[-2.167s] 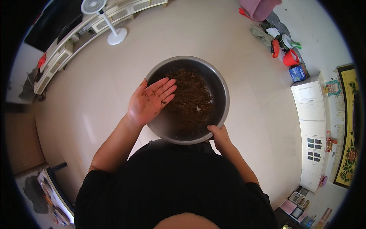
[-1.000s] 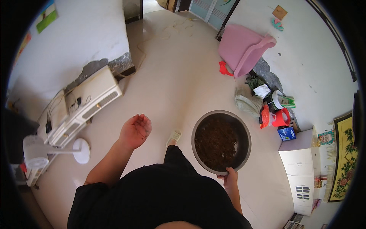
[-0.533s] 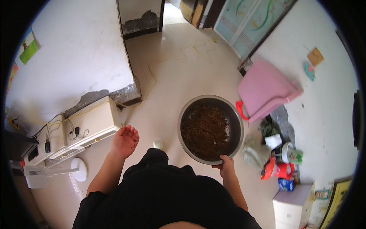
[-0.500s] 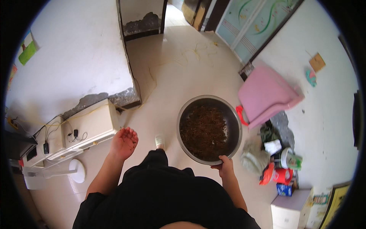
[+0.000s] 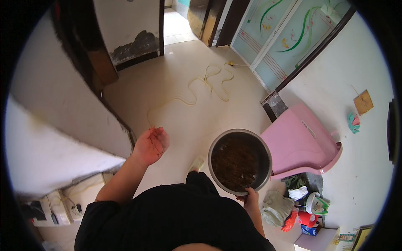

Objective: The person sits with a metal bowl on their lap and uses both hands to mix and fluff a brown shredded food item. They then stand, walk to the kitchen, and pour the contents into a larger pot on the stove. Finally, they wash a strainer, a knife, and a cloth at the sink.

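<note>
A round metal basin is held out in front of me, to the right of my middle. Loose dark brown, crumbly or shredded stuff lies inside it; its kind I cannot make out. My right hand grips the basin's near rim, thumb on top and fingers underneath. Off to the left and apart from the basin, my left hand is raised palm up. Its fingers are loosely bent and apart, slightly blurred, with small dark specks on the skin and no object in it.
A pink plastic tub leans by the right wall, just beyond the basin. Nearer stand a greyish bag, a red bucket and other goods. A pale cord snakes over the floor ahead. Patterned glass doors stand far right.
I have stepped forward and my view has turned left. The basin stays in my right hand and sits lower in view, nearer the pink tub. My left hand remains raised and open.
</note>
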Tool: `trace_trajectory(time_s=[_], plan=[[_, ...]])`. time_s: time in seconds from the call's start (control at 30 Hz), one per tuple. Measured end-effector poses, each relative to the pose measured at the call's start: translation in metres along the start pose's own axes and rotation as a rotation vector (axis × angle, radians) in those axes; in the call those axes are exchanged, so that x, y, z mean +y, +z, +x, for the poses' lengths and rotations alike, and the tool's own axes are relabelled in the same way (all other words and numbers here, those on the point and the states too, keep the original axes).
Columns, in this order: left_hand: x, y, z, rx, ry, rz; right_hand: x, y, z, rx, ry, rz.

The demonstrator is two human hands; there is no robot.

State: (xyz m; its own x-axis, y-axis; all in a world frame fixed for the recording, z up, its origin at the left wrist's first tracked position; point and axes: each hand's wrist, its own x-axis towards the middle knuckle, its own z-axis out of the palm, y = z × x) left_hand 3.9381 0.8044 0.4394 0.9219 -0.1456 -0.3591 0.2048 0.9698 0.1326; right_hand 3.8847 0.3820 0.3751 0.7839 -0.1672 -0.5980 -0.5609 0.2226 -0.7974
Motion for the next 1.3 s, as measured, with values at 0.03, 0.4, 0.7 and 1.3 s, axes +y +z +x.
trace_trajectory(time_s=[0.03, 0.4, 0.7, 1.3], plan=[[0.009, 0.006, 0.032, 0.022, -0.028, -0.012, -0.015, 0.010, 0.024, 0.021, -0.009, -0.006], [0.146, 0.092, 0.283, 0.178, 0.250, 0.087, -0.239, 0.213, 0.329, -0.121, 0.083, -0.063], [0.301, 0.112, 0.509, 0.153, 0.360, -0.052, -0.383, 0.392, 0.536, -0.225, 0.041, -0.125], [0.542, 0.325, 0.976, 0.147, 0.081, 0.088, -0.612, 0.667, 0.866, -0.134, -0.076, -0.073]])
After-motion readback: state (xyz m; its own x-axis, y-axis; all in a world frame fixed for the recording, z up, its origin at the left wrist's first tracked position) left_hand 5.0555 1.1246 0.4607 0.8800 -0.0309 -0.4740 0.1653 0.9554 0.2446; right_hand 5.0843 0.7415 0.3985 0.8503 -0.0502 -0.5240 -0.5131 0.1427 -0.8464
